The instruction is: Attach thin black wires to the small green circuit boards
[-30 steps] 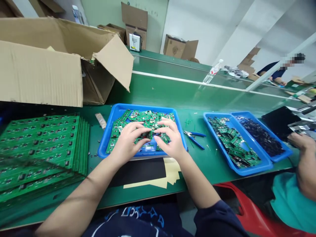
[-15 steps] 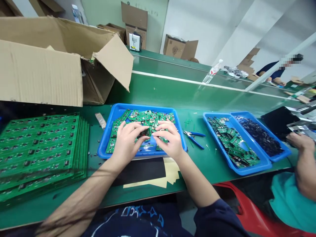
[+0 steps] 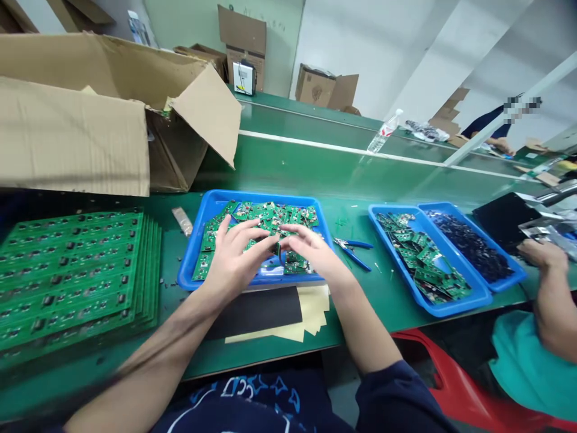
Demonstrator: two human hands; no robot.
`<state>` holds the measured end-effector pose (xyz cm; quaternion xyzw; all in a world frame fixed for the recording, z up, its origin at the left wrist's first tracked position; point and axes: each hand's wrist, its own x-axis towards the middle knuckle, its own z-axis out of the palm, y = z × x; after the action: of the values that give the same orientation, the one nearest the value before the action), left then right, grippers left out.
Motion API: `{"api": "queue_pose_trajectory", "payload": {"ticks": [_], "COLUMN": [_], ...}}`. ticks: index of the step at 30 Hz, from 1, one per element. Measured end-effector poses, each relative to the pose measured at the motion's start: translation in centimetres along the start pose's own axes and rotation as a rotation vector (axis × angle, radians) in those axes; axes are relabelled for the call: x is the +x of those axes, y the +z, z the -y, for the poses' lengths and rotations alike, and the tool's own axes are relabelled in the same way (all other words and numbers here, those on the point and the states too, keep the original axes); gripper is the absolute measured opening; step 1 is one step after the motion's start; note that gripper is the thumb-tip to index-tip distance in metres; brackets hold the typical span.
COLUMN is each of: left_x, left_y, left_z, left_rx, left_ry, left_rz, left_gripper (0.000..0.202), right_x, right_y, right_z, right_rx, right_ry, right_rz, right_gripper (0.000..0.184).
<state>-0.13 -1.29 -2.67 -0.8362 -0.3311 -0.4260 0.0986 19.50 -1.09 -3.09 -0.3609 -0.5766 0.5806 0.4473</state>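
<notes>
My left hand [image 3: 234, 255] and my right hand [image 3: 318, 252] meet over a blue tray [image 3: 184, 264] of small green circuit boards [image 3: 261, 211]. Thumbs and fingers of both hands pinch a small circuit board [image 3: 280, 254], turned nearly edge-on and largely hidden by the fingertips. More boards lie loose in the tray around and under my hands. Just right of the tray, blue-handled cutters [image 3: 356, 252] rest on the green bench.
Stacked large circuit panels [image 3: 76, 264] stand at left, below a big open cardboard box [image 3: 72, 138]. Two more blue trays hold boards [image 3: 424, 258] and black parts [image 3: 473, 246]. Black and yellow sheets [image 3: 261, 313] lie in front. A co-worker's hand [image 3: 543, 255] is at right.
The small board between my hands has turned from showing its dark face to nearly edge-on. My right-hand fingers have drawn closer to the left fingertips.
</notes>
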Motion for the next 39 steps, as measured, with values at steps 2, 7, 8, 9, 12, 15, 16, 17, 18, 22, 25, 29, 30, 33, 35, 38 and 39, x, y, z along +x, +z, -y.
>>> {"api": "queue_pose_trajectory", "payload": {"ticks": [2,7,8,9,12,15,16,17,18,22,25,29,30,33,35,38,39], "left_x": [0.0,0.0,0.0,0.0,-0.1,-0.1,0.0,0.0,0.0,-0.2,-0.3,-0.4,-0.4,-0.3,-0.3,-0.2,-0.2], "left_y": [0.1,0.1,0.0,0.0,-0.2,-0.2,-0.2,-0.2,-0.1,0.2,0.3,0.2,0.1,0.0,0.0,0.2,0.2], "left_z": [0.0,0.2,0.3,0.3,0.3,0.2,0.2,0.1,0.1,0.2,0.4,0.4,0.4,0.0,-0.3,-0.8,-0.9], "left_rx": [0.035,0.105,0.113,0.115,0.08,0.064,0.073,0.084,0.094,0.085,0.033,0.003,0.006,0.019,0.021,-0.012,-0.047], "left_ry": [0.013,0.004,0.0,0.002,0.034,0.016,-0.011,-0.038,-0.059,-0.097,-0.11,-0.165,-0.17,-0.158,-0.159,-0.198,-0.226], "left_rz": [-0.019,-0.028,-0.024,-0.013,0.06,0.074,0.062,0.044,0.025,-0.009,0.001,0.067,0.092,0.137,0.149,0.177,0.19], "left_gripper": [0.022,0.023,0.023,0.023,0.022,0.02,0.02,0.02,0.019,0.019,0.02,0.02,0.021,0.023,0.024,0.025,0.025], "right_x": [-0.1,-0.2,-0.2,-0.2,-0.3,-0.5,-0.5,-0.6,-0.6,-0.3,0.0,0.1,0.1,0.1,0.0,-0.1,-0.2], "right_y": [1.0,2.2,2.2,2.2,2.1,2.2,2.3,2.5,2.6,3.1,3.1,3.2,3.3,3.5,3.6,3.8,3.9], "right_z": [-0.2,-0.4,-0.2,-0.1,0.7,1.2,1.2,1.1,1.0,0.2,-0.1,-0.3,-0.4,-0.6,-0.7,-0.6,-0.6], "right_rx": [0.086,0.316,0.365,0.412,0.507,0.507,0.501,0.501,0.507,0.566,0.568,0.509,0.481,0.399,0.33,0.173,0.112], "right_ry": [0.065,0.117,0.126,0.13,0.121,0.154,0.17,0.183,0.192,0.261,0.304,0.264,0.245,0.193,0.142,0.06,0.035], "right_rz": [0.059,0.015,0.0,-0.017,-0.079,-0.076,-0.06,-0.04,-0.025,-0.021,-0.05,-0.11,-0.136,-0.217,-0.268,-0.301,-0.293], "right_gripper": [0.038,0.035,0.036,0.037,0.038,0.039,0.039,0.039,0.04,0.034,0.029,0.029,0.029,0.025,0.019,0.013,0.012]}}
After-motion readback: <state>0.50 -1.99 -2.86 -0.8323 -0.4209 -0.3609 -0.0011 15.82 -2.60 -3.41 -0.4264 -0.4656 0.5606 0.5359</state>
